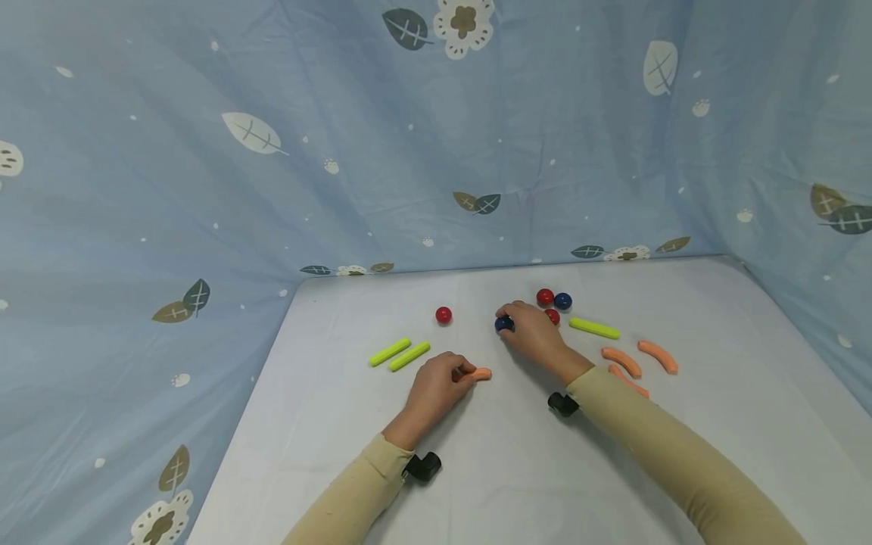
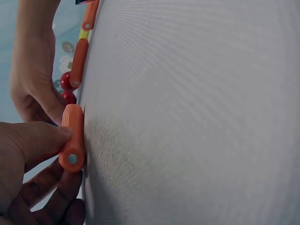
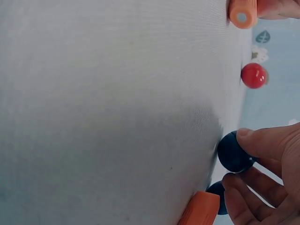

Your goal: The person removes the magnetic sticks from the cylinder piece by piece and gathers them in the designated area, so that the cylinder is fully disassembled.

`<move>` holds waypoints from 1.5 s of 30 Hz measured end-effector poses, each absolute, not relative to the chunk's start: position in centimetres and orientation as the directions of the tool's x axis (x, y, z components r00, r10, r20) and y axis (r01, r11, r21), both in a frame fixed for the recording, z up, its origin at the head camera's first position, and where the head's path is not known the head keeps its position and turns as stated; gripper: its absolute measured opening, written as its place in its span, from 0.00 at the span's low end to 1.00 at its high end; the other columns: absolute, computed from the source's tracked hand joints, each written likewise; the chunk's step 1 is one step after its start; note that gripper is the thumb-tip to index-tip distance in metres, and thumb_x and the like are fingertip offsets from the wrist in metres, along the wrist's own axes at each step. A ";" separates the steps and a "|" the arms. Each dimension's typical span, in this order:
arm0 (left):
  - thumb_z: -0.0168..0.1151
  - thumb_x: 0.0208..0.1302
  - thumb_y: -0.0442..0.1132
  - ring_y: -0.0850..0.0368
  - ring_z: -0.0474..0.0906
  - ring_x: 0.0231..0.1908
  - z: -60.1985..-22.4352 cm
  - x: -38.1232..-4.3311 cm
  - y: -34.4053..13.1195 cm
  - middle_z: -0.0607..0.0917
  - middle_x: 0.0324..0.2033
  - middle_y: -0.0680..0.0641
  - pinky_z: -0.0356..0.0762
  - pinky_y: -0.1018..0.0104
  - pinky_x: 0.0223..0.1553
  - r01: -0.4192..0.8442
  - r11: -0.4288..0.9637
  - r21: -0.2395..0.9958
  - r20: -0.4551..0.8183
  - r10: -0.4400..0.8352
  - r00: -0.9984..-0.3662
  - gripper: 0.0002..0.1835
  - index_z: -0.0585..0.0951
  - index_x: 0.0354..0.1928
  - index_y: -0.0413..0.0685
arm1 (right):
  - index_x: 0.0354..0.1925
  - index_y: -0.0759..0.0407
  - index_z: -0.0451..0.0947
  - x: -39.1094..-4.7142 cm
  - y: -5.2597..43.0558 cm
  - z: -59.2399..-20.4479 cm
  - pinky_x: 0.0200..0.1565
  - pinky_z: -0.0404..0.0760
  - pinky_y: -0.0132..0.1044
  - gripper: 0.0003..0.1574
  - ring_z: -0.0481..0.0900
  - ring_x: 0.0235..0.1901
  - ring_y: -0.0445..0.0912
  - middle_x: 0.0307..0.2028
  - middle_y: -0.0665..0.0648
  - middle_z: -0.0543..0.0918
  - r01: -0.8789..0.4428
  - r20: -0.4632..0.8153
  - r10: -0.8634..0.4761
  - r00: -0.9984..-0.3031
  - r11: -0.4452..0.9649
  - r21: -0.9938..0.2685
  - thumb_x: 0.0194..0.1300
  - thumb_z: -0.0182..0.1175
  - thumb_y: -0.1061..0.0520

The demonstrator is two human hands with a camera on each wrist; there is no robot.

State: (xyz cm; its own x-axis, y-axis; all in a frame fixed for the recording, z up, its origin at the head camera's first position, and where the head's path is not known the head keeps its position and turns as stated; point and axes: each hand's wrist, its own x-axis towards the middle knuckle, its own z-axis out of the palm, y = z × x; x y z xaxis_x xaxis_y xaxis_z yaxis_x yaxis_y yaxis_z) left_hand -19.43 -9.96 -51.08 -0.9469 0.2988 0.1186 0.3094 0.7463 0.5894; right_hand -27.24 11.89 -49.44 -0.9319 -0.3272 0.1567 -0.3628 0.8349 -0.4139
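My left hand [image 1: 436, 382] pinches an orange curved stick [image 2: 72, 140] between thumb and fingers, low over the white tabletop. A small silver disc shows in the stick's near end in the left wrist view. Farther back and to the right, my right hand [image 1: 538, 333] grips a dark blue ball [image 3: 234, 152], thumb on one side and fingers on the other. A red ball [image 1: 552, 316] is partly hidden behind this hand. Between the two hands there is a short gap, and the stick's free end points toward the right.
Two yellow-green sticks [image 1: 409, 356] and a red ball [image 1: 443, 315] lie left of centre. Another red ball [image 1: 545, 297] and a blue ball [image 1: 562, 301] sit behind the right hand. A yellow-green stick [image 1: 594, 328] and several orange curved sticks [image 1: 658, 356] lie to the right.
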 end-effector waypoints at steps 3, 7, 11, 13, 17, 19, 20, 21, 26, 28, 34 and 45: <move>0.72 0.64 0.42 0.63 0.79 0.33 -51.0 -19.4 -9.9 0.86 0.36 0.55 0.79 0.70 0.36 0.309 0.743 0.593 0.117 0.300 -0.947 0.04 0.88 0.39 0.52 | 0.56 0.61 0.81 -27.2 12.0 -49.5 0.58 0.79 0.52 0.22 0.80 0.56 0.58 0.53 0.63 0.83 -0.357 0.154 -0.322 -0.934 0.836 -0.417 0.65 0.71 0.58; 0.72 0.64 0.42 0.64 0.78 0.32 -51.0 -19.4 -10.0 0.86 0.35 0.56 0.78 0.70 0.35 0.317 0.745 0.586 0.119 0.308 -0.944 0.04 0.88 0.39 0.52 | 0.57 0.62 0.81 -27.0 12.0 -49.4 0.60 0.78 0.53 0.24 0.79 0.58 0.59 0.55 0.64 0.83 -0.367 0.170 -0.325 -0.930 0.832 -0.415 0.64 0.71 0.58; 0.72 0.64 0.42 0.65 0.78 0.31 -51.0 -19.4 -10.0 0.86 0.33 0.56 0.78 0.70 0.34 0.329 0.746 0.579 0.128 0.316 -0.940 0.04 0.88 0.38 0.52 | 0.58 0.62 0.81 -26.8 12.0 -49.3 0.61 0.77 0.53 0.25 0.77 0.59 0.60 0.56 0.64 0.81 -0.364 0.175 -0.320 -0.931 0.834 -0.415 0.64 0.71 0.58; 0.72 0.64 0.42 0.65 0.78 0.31 -51.0 -19.4 -10.0 0.86 0.33 0.56 0.78 0.69 0.34 0.326 0.745 0.582 0.125 0.314 -0.941 0.04 0.89 0.39 0.52 | 0.58 0.61 0.81 -26.6 12.1 -49.3 0.61 0.77 0.53 0.25 0.77 0.60 0.59 0.57 0.64 0.81 -0.365 0.185 -0.316 -0.931 0.835 -0.412 0.64 0.71 0.58; 0.72 0.64 0.42 0.65 0.78 0.31 -51.0 -19.4 -10.0 0.86 0.34 0.56 0.78 0.69 0.34 0.317 0.744 0.588 0.119 0.308 -0.944 0.04 0.89 0.40 0.52 | 0.56 0.62 0.81 -26.1 12.4 -49.2 0.61 0.77 0.52 0.24 0.77 0.59 0.58 0.56 0.64 0.80 -0.406 0.249 -0.329 -0.911 0.820 -0.403 0.63 0.72 0.58; 0.72 0.65 0.42 0.65 0.79 0.31 -51.1 -19.4 -10.0 0.87 0.34 0.56 0.78 0.69 0.35 0.317 0.745 0.587 0.121 0.307 -0.944 0.05 0.89 0.40 0.52 | 0.55 0.62 0.82 -25.7 12.7 -49.2 0.60 0.78 0.52 0.23 0.77 0.58 0.58 0.55 0.64 0.80 -0.436 0.287 -0.342 -0.895 0.810 -0.392 0.62 0.73 0.58; 0.72 0.65 0.42 0.65 0.79 0.31 -51.1 -19.4 -10.0 0.87 0.35 0.56 0.79 0.69 0.35 0.317 0.744 0.588 0.123 0.306 -0.944 0.05 0.89 0.40 0.52 | 0.54 0.62 0.82 -25.5 12.8 -49.2 0.59 0.78 0.53 0.23 0.77 0.57 0.58 0.54 0.64 0.80 -0.448 0.302 -0.347 -0.888 0.805 -0.390 0.61 0.73 0.58; 0.72 0.65 0.42 0.65 0.79 0.32 -51.1 -19.4 -10.0 0.87 0.35 0.56 0.79 0.69 0.35 0.315 0.745 0.589 0.123 0.302 -0.945 0.05 0.89 0.40 0.53 | 0.54 0.62 0.82 -25.2 12.9 -49.2 0.59 0.78 0.53 0.23 0.77 0.57 0.59 0.54 0.64 0.80 -0.457 0.314 -0.351 -0.882 0.800 -0.389 0.61 0.73 0.58; 0.72 0.65 0.42 0.65 0.79 0.32 -51.2 -19.4 -10.1 0.87 0.34 0.56 0.78 0.69 0.35 0.308 0.750 0.585 0.132 0.287 -0.949 0.05 0.89 0.41 0.53 | 0.53 0.60 0.83 -24.0 13.4 -49.1 0.59 0.78 0.54 0.22 0.77 0.57 0.58 0.54 0.63 0.80 -0.467 0.325 -0.355 -0.877 0.790 -0.398 0.62 0.73 0.57; 0.72 0.65 0.42 0.65 0.78 0.31 -51.2 -19.4 -10.3 0.86 0.33 0.57 0.78 0.69 0.34 0.301 0.753 0.584 0.140 0.272 -0.952 0.04 0.89 0.41 0.53 | 0.53 0.60 0.83 -23.4 13.5 -49.1 0.59 0.78 0.54 0.21 0.77 0.56 0.58 0.54 0.62 0.80 -0.468 0.321 -0.357 -0.877 0.786 -0.404 0.62 0.73 0.57; 0.73 0.64 0.48 0.64 0.75 0.27 -51.0 -19.5 -11.7 0.84 0.29 0.57 0.76 0.69 0.30 0.276 0.763 0.584 0.188 0.204 -0.961 0.09 0.89 0.39 0.53 | 0.52 0.57 0.84 -21.5 13.5 -48.8 0.58 0.79 0.53 0.21 0.78 0.55 0.56 0.53 0.60 0.80 -0.462 0.297 -0.363 -0.883 0.781 -0.420 0.60 0.74 0.57; 0.73 0.61 0.54 0.62 0.74 0.26 -50.9 -19.5 -15.0 0.84 0.28 0.56 0.74 0.66 0.28 0.216 0.801 0.558 0.235 0.097 -0.967 0.14 0.90 0.38 0.52 | 0.52 0.53 0.83 -19.0 13.6 -49.5 0.54 0.82 0.50 0.19 0.79 0.54 0.52 0.52 0.55 0.81 -0.443 0.227 -0.381 -0.896 0.764 -0.469 0.63 0.72 0.56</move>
